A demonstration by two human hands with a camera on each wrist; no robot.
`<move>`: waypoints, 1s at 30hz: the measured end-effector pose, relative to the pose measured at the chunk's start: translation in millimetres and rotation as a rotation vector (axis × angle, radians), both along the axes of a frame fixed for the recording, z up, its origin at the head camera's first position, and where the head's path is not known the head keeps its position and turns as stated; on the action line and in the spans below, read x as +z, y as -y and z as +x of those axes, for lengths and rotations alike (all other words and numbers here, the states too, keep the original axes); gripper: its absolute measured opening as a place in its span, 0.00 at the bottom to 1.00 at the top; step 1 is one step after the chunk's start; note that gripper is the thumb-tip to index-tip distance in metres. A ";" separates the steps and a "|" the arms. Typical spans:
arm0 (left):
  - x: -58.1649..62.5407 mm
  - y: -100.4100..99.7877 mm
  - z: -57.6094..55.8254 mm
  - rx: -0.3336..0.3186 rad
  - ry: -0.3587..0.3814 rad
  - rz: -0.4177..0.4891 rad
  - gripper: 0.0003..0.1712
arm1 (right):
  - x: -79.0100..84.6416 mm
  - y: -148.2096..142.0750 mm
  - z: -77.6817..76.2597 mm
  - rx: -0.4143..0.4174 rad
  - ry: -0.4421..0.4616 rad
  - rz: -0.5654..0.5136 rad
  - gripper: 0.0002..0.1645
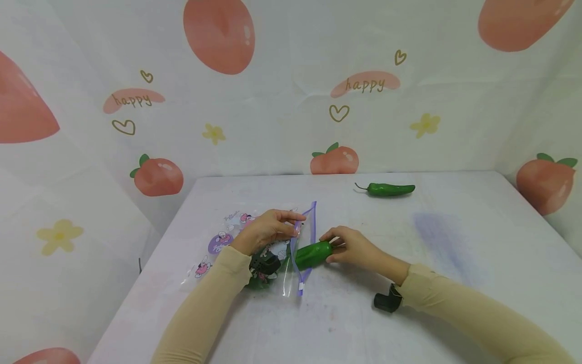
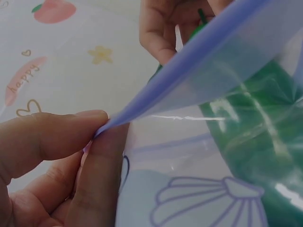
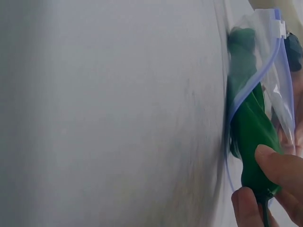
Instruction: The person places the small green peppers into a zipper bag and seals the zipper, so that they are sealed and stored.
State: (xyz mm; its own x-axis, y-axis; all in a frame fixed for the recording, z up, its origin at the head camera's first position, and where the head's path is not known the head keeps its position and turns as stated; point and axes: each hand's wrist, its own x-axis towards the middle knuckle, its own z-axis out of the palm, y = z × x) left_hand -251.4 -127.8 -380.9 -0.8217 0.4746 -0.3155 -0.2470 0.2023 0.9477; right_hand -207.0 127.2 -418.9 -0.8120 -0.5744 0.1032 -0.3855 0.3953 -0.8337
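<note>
A clear zip bag (image 1: 287, 280) with a purple-edged mouth and cartoon prints lies on the table, its mouth facing right and spread apart. My left hand (image 1: 269, 230) pinches the upper edge of that mouth between thumb and finger, as the left wrist view shows at the purple strip (image 2: 156, 90). My right hand (image 1: 352, 247) grips a green pepper (image 1: 313, 254) by its stem end. The pepper's front part is inside the bag mouth, its stem end outside. More green shows deeper in the bag in the right wrist view, partly hidden by the plastic.
Another long green pepper (image 1: 390, 189) with a thin curved stem lies near the table's back edge. A white slider (image 1: 300, 286) sits at the near end of the bag's mouth. Behind the table (image 1: 454, 313) hangs a peach-printed cloth (image 1: 273, 116).
</note>
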 end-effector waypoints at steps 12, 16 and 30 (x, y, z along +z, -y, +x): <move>0.6 -0.4 1.4 -0.002 -0.005 -0.002 0.28 | -1.0 10.9 -0.5 0.030 0.013 -0.023 0.24; 0.4 -0.4 1.2 -0.014 -0.014 -0.016 0.28 | -2.0 13.4 -0.5 0.035 0.022 -0.019 0.23; 0.0 1.2 0.5 -0.032 -0.029 -0.003 0.29 | 1.8 25.1 -5.0 0.064 -0.005 0.032 0.23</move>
State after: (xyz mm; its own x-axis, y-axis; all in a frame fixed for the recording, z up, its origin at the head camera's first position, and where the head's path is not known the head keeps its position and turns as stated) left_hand -250.9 -129.0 -380.9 -0.8150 0.5000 -0.2927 -0.2124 0.2123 0.9539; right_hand -211.9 102.1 -417.1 -0.7732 -0.6280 0.0884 -0.4153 0.3960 -0.8190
